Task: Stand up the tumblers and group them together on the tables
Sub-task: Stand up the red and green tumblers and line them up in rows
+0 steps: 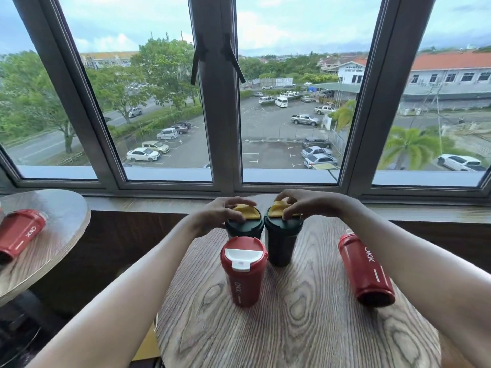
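Observation:
Two dark green tumblers with yellow lid flaps stand upright side by side at the far middle of the round wooden table (305, 328). My left hand (223, 213) grips the lid of the left green tumbler (245, 228). My right hand (303, 203) grips the lid of the right green tumbler (281, 243). A red tumbler with a white lid flap (244, 272) stands upright just in front of them. Another red tumbler (365, 269) lies on its side at the right, under my right forearm.
A second round wooden table (53, 235) sits at the left with a red tumbler (20, 235) lying on its side. A window sill (159, 201) and large window run behind both tables. A dark gap separates the tables.

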Tool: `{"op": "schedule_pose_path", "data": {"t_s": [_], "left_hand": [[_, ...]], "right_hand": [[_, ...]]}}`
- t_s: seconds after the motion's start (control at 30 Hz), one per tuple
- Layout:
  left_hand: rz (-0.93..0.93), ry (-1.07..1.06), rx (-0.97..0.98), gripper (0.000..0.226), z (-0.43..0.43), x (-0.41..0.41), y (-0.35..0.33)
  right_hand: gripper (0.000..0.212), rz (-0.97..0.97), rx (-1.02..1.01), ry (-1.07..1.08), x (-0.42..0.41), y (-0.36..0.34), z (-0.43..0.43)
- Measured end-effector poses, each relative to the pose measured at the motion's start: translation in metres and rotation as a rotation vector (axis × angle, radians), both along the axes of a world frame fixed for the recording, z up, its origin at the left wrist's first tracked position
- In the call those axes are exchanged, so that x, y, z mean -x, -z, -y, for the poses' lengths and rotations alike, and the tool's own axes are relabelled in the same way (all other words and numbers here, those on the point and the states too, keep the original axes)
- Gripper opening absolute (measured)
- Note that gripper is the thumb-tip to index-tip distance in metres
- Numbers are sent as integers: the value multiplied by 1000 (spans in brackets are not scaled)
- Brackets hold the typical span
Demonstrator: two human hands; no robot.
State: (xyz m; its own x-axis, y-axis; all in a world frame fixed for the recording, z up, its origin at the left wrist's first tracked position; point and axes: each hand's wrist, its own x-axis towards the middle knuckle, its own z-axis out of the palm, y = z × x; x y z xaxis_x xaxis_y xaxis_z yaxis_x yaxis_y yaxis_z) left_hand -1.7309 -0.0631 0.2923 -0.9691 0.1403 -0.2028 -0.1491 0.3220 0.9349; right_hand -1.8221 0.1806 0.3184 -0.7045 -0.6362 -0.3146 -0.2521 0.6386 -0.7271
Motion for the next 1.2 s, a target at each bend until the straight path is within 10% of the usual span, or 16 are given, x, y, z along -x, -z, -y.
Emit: {"op": "schedule_pose_path", "data": {"t_s": [0.6,0.9,1.2], "left_hand": [[-61,-54,119,47,-12,-13,-5],[-275,-162,288,33,-22,-18,-1],[-268,-296,334,12,-37,-19,-3]], "right_hand": [[51,-69,51,98,-22,6,-16],[42,-464,68,637,-65,39,-94],[94,-183,-31,918,-93,86,-127]]}}
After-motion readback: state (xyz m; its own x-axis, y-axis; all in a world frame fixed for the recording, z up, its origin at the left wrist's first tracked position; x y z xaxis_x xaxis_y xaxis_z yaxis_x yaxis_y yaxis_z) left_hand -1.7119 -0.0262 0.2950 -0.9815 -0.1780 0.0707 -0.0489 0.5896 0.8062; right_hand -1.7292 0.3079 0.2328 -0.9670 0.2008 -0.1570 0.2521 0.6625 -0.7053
